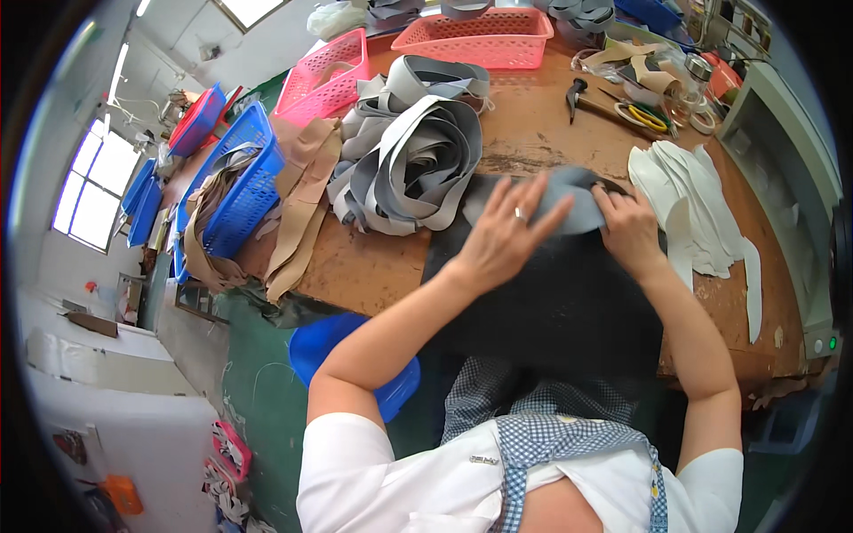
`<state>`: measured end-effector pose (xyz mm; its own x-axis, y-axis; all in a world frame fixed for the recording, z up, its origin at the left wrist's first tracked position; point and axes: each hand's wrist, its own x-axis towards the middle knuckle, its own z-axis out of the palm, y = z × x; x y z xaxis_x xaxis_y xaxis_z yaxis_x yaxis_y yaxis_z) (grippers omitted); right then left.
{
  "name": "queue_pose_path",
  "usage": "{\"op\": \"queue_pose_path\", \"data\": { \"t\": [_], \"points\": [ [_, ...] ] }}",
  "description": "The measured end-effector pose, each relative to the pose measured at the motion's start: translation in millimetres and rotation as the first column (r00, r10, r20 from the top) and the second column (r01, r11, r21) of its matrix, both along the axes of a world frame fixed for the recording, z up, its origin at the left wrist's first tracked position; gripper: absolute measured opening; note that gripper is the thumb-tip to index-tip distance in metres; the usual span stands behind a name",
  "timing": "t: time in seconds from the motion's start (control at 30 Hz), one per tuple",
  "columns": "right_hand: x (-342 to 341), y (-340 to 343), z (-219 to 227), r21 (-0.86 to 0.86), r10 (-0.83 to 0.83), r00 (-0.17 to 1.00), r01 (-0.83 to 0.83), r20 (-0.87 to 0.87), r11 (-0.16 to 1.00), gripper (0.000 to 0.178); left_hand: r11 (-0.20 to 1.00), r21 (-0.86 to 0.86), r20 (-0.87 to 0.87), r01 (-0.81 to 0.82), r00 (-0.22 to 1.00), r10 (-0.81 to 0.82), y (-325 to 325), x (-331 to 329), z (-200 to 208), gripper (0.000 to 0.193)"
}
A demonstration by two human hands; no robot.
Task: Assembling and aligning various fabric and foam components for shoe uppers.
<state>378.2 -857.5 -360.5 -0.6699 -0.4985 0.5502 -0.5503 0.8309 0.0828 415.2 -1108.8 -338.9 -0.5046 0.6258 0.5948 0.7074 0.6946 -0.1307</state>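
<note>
My left hand (511, 226) is over the black mat (542, 311), its fingers spread and slightly blurred, with a ring on one finger. Beside its fingertips is a blue-grey strip of leather-like material (576, 202), smeared by motion and partly covered by that hand. The fingers of my right hand (633, 229) are closed on the right edge of this strip. Left of the mat sits a big loose heap of coiled grey strips (418, 160). Flat white strips (689, 200) lie in a pile to the right of my right hand.
A hammer (576, 96) and yellow-handled scissors (647, 117) lie toward the back right, near a glass jar (697, 75). Tan strips (306, 200), a blue basket (240, 182) and pink baskets (475, 40) line the left and far side. A grey-green machine housing (786, 178) borders the right.
</note>
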Motion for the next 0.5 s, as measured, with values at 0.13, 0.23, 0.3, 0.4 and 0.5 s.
{"op": "queue_pose_path", "data": {
  "t": [0.13,0.23,0.3,0.4,0.5],
  "points": [
    [13,-18,8,-0.21,-0.189,0.933,0.26,0.306,0.943,0.061,0.995,0.06,0.093,-0.077,0.993,0.071,-13,34,-25,0.068],
    [8,-19,1,-0.41,0.044,0.957,0.081,0.287,0.908,0.054,0.991,0.122,0.162,-0.061,0.986,0.041,-20,44,-12,0.073],
    [18,-9,-6,-0.426,0.176,0.925,-0.016,0.338,0.904,0.055,0.961,0.149,0.393,0.233,0.878,-0.274,-21,53,-6,0.08],
    [40,-1,-3,-0.314,0.181,0.92,-0.067,0.347,0.947,0.061,0.904,0.319,0.425,0.286,0.809,-0.406,-24,64,-5,0.069],
    [63,3,9,-0.277,0.178,0.925,-0.084,0.335,0.957,0.072,0.877,0.479,0.368,-0.046,0.917,-0.153,-24,47,2,0.047]
  ]
}}
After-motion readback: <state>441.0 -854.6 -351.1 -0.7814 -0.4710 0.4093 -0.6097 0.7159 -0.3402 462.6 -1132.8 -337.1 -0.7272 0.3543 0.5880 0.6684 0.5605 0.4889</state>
